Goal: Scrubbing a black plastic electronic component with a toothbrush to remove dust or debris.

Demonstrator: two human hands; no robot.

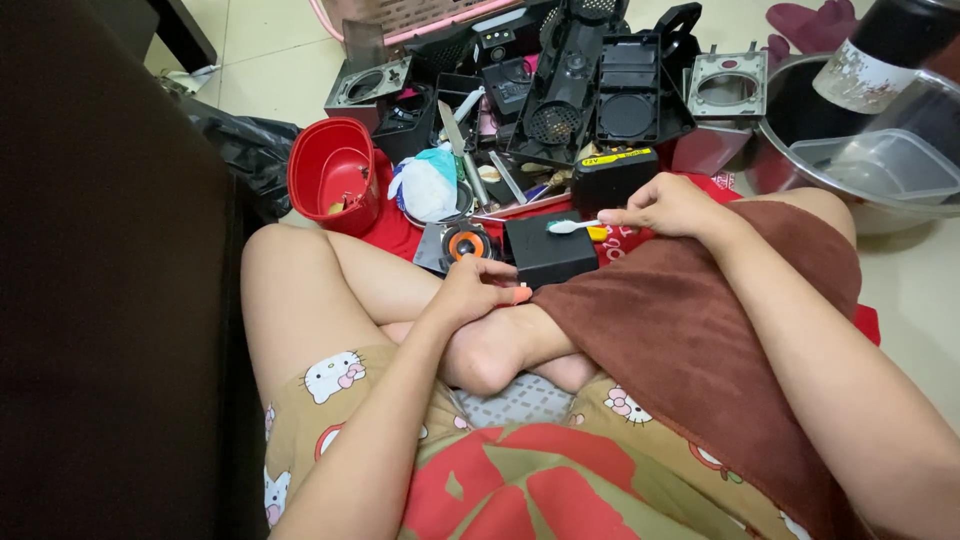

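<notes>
Right hand (pixel 668 207) pinches toothbrush (pixel 574 227) — bristles on black box (pixel 549 250).

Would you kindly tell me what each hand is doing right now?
Left hand: closed on a small orange piece.
Right hand: holding a white toothbrush over the black box.

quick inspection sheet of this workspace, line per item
surface: pale tiled floor, red cloth under the parts
job's things: small black box by the knees; white toothbrush lying across its top
clutter: red bucket, black speaker housings, round orange speaker, knife, metal basin, pink basket
grips: left hand at the box's lower left edge; right hand holds the toothbrush handle
cables: nothing seen
surroundings: dark furniture to the left; brown towel over one leg
</notes>
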